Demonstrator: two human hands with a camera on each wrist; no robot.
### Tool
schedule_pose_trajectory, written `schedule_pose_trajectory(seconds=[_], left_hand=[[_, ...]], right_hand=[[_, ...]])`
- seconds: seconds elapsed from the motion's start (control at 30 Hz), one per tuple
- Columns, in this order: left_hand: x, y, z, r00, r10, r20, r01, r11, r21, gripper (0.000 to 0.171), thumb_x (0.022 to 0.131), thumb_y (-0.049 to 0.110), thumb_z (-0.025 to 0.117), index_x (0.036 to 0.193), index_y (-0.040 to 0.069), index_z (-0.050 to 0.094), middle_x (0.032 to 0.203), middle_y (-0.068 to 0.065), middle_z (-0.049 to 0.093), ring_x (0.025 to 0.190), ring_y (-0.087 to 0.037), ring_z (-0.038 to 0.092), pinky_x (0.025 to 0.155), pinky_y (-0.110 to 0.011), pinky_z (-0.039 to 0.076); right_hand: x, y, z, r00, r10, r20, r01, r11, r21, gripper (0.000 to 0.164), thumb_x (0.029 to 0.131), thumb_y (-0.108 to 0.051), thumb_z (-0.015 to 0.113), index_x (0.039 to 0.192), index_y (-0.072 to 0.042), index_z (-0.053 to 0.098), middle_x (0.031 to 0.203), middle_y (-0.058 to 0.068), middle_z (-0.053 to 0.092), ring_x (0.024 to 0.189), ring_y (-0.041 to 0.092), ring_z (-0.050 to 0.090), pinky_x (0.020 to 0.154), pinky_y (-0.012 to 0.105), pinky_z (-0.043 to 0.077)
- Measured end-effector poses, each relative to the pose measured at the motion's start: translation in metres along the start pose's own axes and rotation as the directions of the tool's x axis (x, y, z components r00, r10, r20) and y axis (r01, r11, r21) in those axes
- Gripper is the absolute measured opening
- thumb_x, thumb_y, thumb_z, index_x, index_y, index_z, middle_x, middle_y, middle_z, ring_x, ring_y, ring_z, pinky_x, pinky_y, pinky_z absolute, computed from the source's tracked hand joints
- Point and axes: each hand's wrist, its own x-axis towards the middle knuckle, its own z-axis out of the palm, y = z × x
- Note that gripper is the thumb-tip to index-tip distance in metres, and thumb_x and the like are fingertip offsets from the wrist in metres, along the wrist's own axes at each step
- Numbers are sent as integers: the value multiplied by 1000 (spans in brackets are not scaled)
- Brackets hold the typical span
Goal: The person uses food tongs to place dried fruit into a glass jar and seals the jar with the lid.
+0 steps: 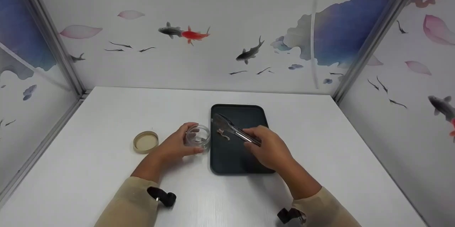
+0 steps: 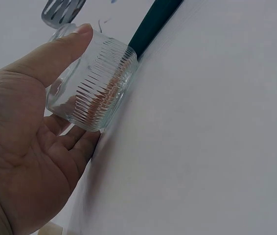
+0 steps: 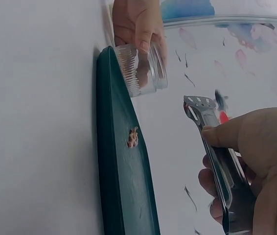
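My left hand (image 1: 173, 146) grips a clear ribbed glass jar (image 1: 198, 136) around its side, thumb opposite the fingers. The jar stands uncapped beside the left edge of a dark tray (image 1: 227, 159). Something brownish shows through its lower wall in the left wrist view; whether it is contents or fingers I cannot tell. With my right hand (image 1: 272, 149) I hold metal tongs (image 3: 219, 161) whose slotted tips are above the tray. A small, twisted brownish piece (image 3: 132, 138) lies on the tray below the tongs. Nothing visible is between the tong tips.
A round beige lid (image 1: 145, 142) lies on the white table (image 1: 89, 170), left of the jar. White panels (image 1: 213, 67) painted with fish and petals enclose the table at the back and both sides, with metal posts (image 1: 376, 38) at the corners.
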Motion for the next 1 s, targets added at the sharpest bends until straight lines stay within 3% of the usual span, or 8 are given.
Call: schedule_pose_trajectory(seconds=[0.2,0.43,0.67,0.8,1.0], left_hand=[[0,1,0,1000,5,0,-5,1000,-10,94,89,36,90,164,21,34,167,-10,48,158,-35,42,125,-54,35],[0,1,0,1000,-8,-12,8,1000,1,93,87,37,91,162,26,36,166,-8,50,154,-34,47,124,-55,36],[-1,3,1,998,-48,-43,49,998,36,93,83,43,94,159,34,40,160,-5,53,146,-31,52,123,-57,37],[-1,3,1,998,-45,-51,47,998,43,93,83,42,94,159,34,41,162,-6,52,151,-32,48,125,-59,34],[-1,3,1,997,-50,-54,53,997,60,93,83,44,93,159,33,40,158,-5,56,147,-31,51,123,-59,37]], right_hand=[[-1,-11,7,999,-37,19,37,999,-1,38,99,-28,79,134,-43,72,112,-15,67,93,12,60,82,35,51],[-2,-21,15,993,-107,49,107,994,-2,39,100,-30,78,138,-40,71,108,-15,66,91,12,58,80,35,49],[-2,-29,19,989,-119,86,119,993,5,40,102,-33,75,141,-39,69,112,-14,65,93,13,58,81,36,49],[-2,-30,20,989,-118,87,118,993,-1,41,102,-33,75,142,-39,69,111,-15,65,93,13,58,80,35,49],[-2,-29,20,987,-137,84,140,990,-24,42,102,-33,76,143,-38,68,113,-14,66,92,12,57,80,35,49]])
